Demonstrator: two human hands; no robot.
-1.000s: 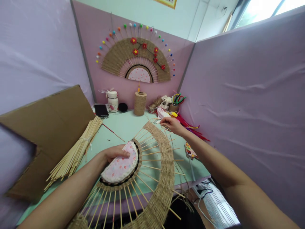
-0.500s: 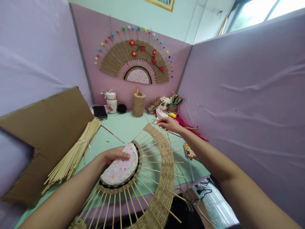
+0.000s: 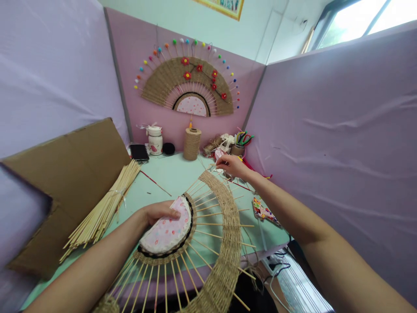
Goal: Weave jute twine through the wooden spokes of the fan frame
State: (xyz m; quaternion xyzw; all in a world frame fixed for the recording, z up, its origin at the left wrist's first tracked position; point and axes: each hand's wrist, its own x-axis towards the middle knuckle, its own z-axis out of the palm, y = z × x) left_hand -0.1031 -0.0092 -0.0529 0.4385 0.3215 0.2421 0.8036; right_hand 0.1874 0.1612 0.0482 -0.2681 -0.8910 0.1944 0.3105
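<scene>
My left hand [image 3: 163, 213] grips a half-made woven fan by its half-round centre [image 3: 167, 230], covered in pink flowered cloth, thumb on top. Thin wooden sticks [image 3: 208, 224] spread outward from this centre through a wide band of woven twine [image 3: 230, 226]. The fan is tilted, and its lower end runs out of view. At the band's upper end, my right hand [image 3: 230, 165] is closed in a pinch, apparently on a thin strand of twine. Its fingertips are just beyond the stick ends. Loose twine [image 3: 249, 237] hangs to the right of the band.
A finished fan [image 3: 189, 80] hangs on the pink partition. Below it stand a twine spool [image 3: 192, 144], a white bottle [image 3: 155, 141] and a pot of scissors [image 3: 239, 145]. Left lie bundled sticks [image 3: 104, 206] and cardboard [image 3: 70, 191]. A patterned item [image 3: 263, 212] is at the right edge.
My right hand has lifted slightly at the band's upper end, its wrist more raised. My left hand keeps its hold on the fan. The whole view has shifted a little.
</scene>
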